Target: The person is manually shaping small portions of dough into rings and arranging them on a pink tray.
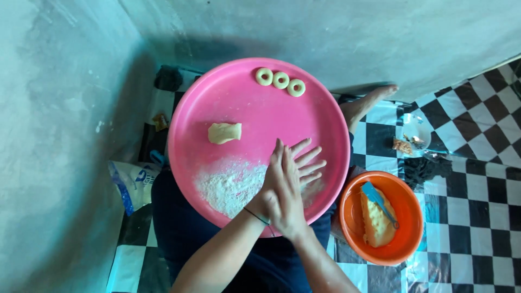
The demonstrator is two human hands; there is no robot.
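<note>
Whatever lies between the pressed palms is hidden; the left hand (279, 192) lies flat, fingers straight, over the right hand (304, 171), whose fingertips fan out beyond it. Both hover over the pink tray (320, 108), beside a loose white flour heap (230, 187) just left of them. A pale dough lump (223, 132) sits further left and ahead; 3 dough rings (280, 80) line the far rim. Right of the hands, an orange bowl (407, 239) holds more dough and a blue tool (378, 201) on a black-and-white checkered floor (477, 179).

The pink tray (217, 97) is looking like smooth matt plastic (flour (230, 187) is lying powdery), the orange bowl (407, 239) glossier.
</note>
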